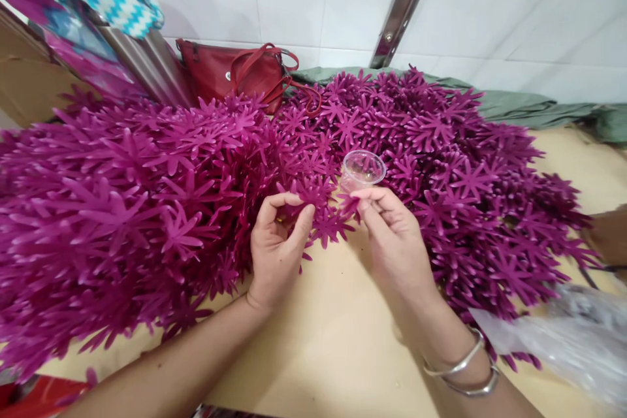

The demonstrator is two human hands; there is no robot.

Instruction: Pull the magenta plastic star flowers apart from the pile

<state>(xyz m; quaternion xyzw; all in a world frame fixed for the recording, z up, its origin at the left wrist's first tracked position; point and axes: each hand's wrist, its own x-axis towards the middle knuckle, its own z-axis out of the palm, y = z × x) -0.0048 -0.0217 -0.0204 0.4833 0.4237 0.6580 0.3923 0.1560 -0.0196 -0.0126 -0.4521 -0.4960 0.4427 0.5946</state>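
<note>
A big heap of purple star-shaped plastic flower pieces [147, 189] covers the tan table [323, 339]. My left hand [277, 251] is curled, with finger and thumb pinching a purple flower piece [308, 192] at the edge of the heap. My right hand [392, 241] is closed too, its fingertips pinching another small purple piece [349, 204] just beside the left hand's one. Two silver bangles [465, 372] sit on my right wrist. A small clear plastic cup [362, 170] stands among the flowers right behind my fingers.
A red handbag [235, 72] lies at the back against the white tiled wall. A slanted metal pole [404, 3] rises behind the heap. Green cloth [514, 104] lies at the back right, a clear plastic bag [573, 333] at the right front.
</note>
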